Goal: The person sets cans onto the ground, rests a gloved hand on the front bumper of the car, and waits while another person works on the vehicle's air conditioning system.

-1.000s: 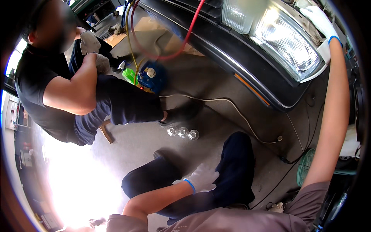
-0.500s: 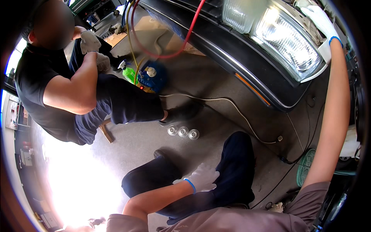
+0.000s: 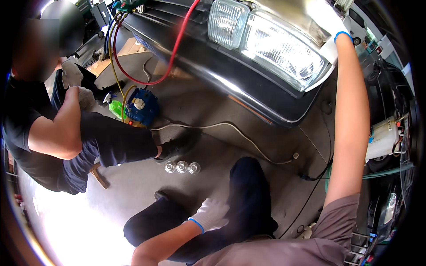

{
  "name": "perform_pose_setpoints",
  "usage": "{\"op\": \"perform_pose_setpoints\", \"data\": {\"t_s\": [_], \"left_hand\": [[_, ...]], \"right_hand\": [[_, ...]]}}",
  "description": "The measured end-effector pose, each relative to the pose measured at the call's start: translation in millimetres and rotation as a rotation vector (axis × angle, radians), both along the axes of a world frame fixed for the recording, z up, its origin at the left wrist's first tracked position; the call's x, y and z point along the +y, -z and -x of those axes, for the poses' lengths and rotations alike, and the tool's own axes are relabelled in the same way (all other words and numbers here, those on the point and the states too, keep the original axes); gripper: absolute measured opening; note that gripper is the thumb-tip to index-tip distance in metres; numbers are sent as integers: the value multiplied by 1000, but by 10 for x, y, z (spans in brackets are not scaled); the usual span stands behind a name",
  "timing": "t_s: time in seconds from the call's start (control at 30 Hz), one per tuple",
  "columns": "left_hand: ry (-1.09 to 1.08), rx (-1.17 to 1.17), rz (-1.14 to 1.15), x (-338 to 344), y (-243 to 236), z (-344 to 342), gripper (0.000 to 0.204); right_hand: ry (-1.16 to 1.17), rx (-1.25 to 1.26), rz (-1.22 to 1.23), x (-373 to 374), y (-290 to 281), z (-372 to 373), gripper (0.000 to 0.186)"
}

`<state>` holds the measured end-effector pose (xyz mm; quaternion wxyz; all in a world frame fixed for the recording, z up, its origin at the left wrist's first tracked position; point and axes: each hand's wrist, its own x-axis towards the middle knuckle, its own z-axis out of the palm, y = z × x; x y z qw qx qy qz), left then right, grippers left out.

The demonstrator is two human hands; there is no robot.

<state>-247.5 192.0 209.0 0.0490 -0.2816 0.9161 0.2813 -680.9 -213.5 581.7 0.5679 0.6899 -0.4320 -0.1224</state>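
My right hand point(image 3: 323, 18), in a white glove with a blue cuff, reaches up to the car's front corner above the large clear headlight point(image 3: 284, 51). Glare blurs that glove into the bright bodywork, so its fingers cannot be made out. A smaller ribbed lamp point(image 3: 228, 24) sits beside the headlight, over the black bumper point(image 3: 208, 73). My left hand point(image 3: 211, 215), gloved the same way, rests on my thigh with its fingers extended and nothing visible in them. Three small round clear things point(image 3: 182, 167) stand in a row on the floor beyond my knees.
A co-worker point(image 3: 53, 128) sits at the left, gloved hands together. Near them stand a blue machine point(image 3: 142, 106) and a green spray bottle point(image 3: 116, 109). A red hose point(image 3: 179, 42) hangs before the bumper. A pale cable point(image 3: 239, 137) crosses the floor; a white container point(image 3: 384, 137) stands right.
The view has swung right, so the car, co-worker and floor items appear farther left. My right hand stays at the car's corner, and my left hand remains on my thigh.
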Motion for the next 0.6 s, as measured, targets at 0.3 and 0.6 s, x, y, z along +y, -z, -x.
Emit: {"op": "perform_pose_setpoints", "data": {"t_s": [0.3,0.6], "left_hand": [[10,-109,-82,23,-28,5,42],[13,-44,-44,-22,-6,-11,42]], "right_hand": [[67,-178,-13,3,64,-113,24],[-163,37,-20,-357,39,761,20]]}}
